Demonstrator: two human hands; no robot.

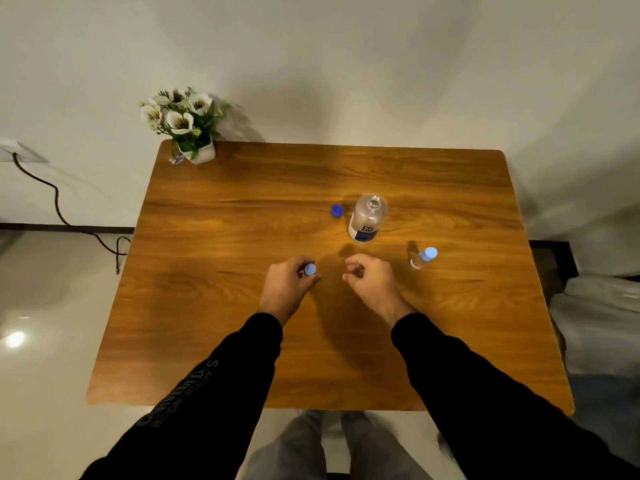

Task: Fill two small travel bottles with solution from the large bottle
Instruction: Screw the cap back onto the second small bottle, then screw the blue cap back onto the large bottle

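The large clear bottle [366, 216] with a blue label stands uncapped near the middle of the wooden table [242, 341]. Its dark blue cap [336, 210] lies just to its left. One small travel bottle [423, 258] with a light blue cap stands to the right of the large bottle. My left hand [287, 285] is wrapped around the other small travel bottle [310, 269]; only its light blue cap shows. My right hand [372, 278] hovers beside it, fingers curled loosely, holding nothing.
A white pot of artificial flowers [187, 126] stands at the table's far left corner against the wall. A black cable [59, 209] runs down the wall to the floor at left. Grey bundles [595, 323] lie past the table's right edge.
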